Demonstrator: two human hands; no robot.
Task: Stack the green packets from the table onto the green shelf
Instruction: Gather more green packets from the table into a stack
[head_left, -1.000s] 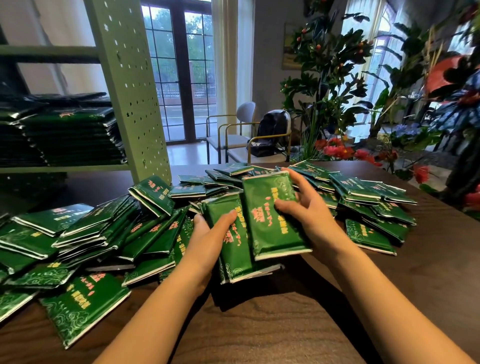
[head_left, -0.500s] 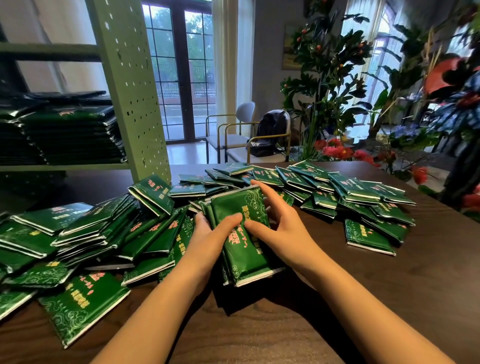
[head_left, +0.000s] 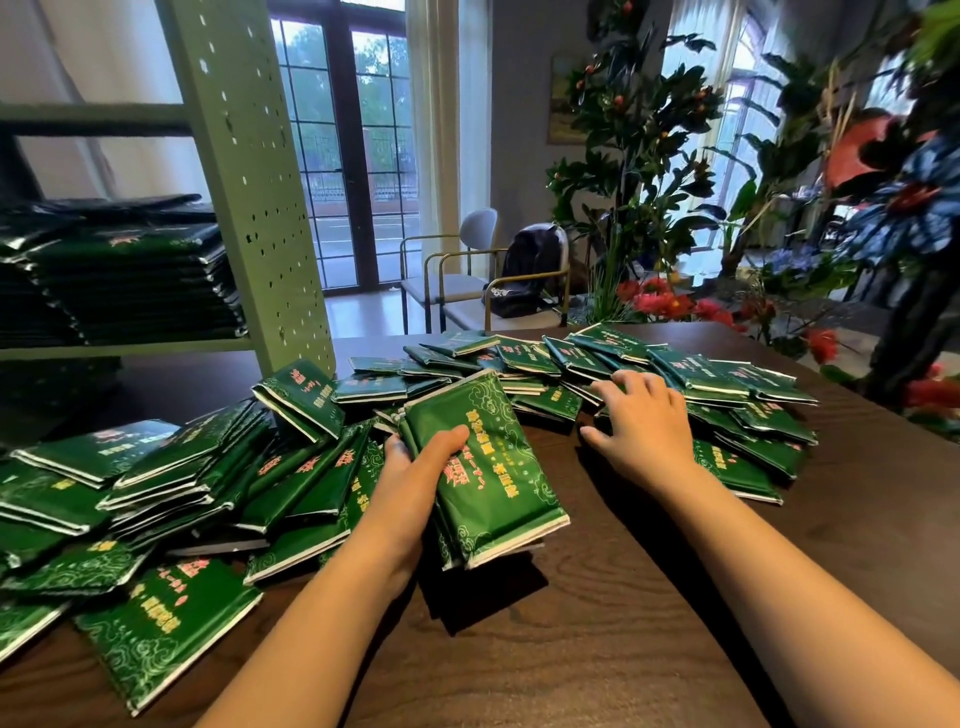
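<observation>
A small stack (head_left: 483, 467) of green packets sits tilted near the middle of the desk (head_left: 675, 597), its near end on the wood and its far end raised. The left hand (head_left: 415, 478) grips it from the left side, thumb clamped across the top packet's printed face and fingers tucked out of sight beneath. The right hand (head_left: 644, 421) rests palm down on the heap (head_left: 727, 384) just to the right, its fingers (head_left: 631, 382) loosely bent and slightly apart with the tips touching packets, the thumb held out to the side and closing on nothing. More loose packets (head_left: 156, 493) lie overlapping across the left of the desk, some flat and some leaning on one another, and one packet (head_left: 156, 639) lies alone at the near left edge. The desk is dark brown wood with a plain grain. At its far left stands the pale green shelf (head_left: 249, 182), with a perforated upright; tidy piles (head_left: 130, 280) of the same packets are on its lower board. Behind the desk are tall glazed doors (head_left: 353, 156) with pale curtains, two light chairs (head_left: 457, 270) and a dark bag (head_left: 524, 270) on the nearer one. Leafy plants (head_left: 639, 145) and red flowers (head_left: 665, 304) fill the right of the room.
</observation>
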